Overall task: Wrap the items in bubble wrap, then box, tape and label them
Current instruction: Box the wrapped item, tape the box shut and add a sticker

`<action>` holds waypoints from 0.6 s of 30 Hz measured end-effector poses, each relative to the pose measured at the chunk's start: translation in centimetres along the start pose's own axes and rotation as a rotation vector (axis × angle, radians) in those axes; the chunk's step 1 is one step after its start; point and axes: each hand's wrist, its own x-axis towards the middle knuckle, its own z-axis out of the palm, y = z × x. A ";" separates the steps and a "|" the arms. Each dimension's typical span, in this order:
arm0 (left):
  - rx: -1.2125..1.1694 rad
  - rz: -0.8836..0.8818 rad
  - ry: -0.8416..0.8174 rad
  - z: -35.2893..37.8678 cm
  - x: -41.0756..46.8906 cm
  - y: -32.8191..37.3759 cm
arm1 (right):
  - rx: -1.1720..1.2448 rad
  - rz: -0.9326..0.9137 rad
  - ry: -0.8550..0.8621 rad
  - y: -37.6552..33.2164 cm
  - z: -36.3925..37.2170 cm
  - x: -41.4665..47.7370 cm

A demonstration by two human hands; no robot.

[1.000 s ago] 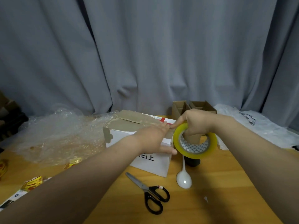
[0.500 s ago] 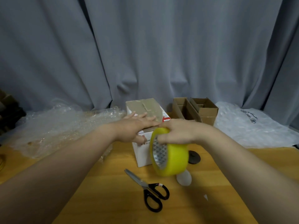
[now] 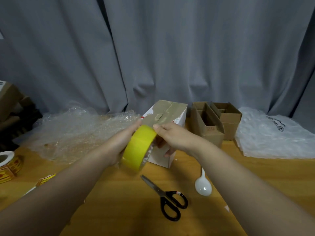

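Note:
A white cardboard box [image 3: 177,116] with closed brown top flaps stands on the wooden table [image 3: 119,201] at centre. In front of it both hands hold a yellow roll of packing tape [image 3: 139,148]. My left hand [image 3: 121,143] grips the roll from the left side. My right hand [image 3: 172,137] pinches the roll's upper edge with the thumb on top, its fingers curled behind against the box's front. Bubble wrap [image 3: 76,133] lies in a crumpled heap to the left of the box.
Black-handled scissors [image 3: 167,200] and a white plastic spoon [image 3: 202,184] lie near the front. Two open brown boxes [image 3: 214,123] stand right of the white box, with clear plastic bags [image 3: 272,133] beyond. A roll of yellow-red labels [image 3: 8,164] sits at the left edge.
The box has been turned so its narrow side faces me. My left hand left the box top and took the tape roll; the roll rose slightly and tilted.

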 end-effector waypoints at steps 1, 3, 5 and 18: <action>-0.048 -0.022 -0.001 -0.4 0.0 0.4 | -0.008 0.020 0.000 -0.4 0.3 0.4; -0.004 -0.029 0.056 -1.4 0.2 1.3 | -0.069 0.061 -0.021 -1.4 0.4 1.3; 0.157 0.004 0.174 -2.1 0.7 1.6 | -0.233 0.014 0.112 -2.0 0.0 2.9; 0.447 0.184 0.367 -2.0 1.3 1.5 | -0.621 -0.062 0.161 1.3 0.9 9.8</action>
